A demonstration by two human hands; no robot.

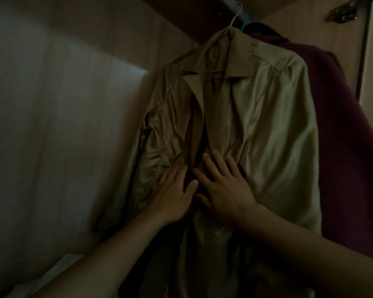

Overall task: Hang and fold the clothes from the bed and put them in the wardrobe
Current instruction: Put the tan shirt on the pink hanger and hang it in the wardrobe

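A shiny olive-beige satin shirt [267, 130] hangs on a pale pink hanger [233, 24] from the wardrobe rail [230, 3]. Its collar is open and its front placket gapes in the middle. My left hand [172, 194] lies flat on the left front panel with its fingers straight. My right hand [226, 186] lies flat on the right front panel beside it, fingers spread. The two hands sit on either side of the opening, thumbs almost meeting.
A dark maroon garment [349, 147] hangs right behind the shirt on a teal hanger [244, 23]. The wardrobe's pale side wall [52, 125] stands to the left. A door with a metal hinge [342, 11] is at the upper right. The scene is dim.
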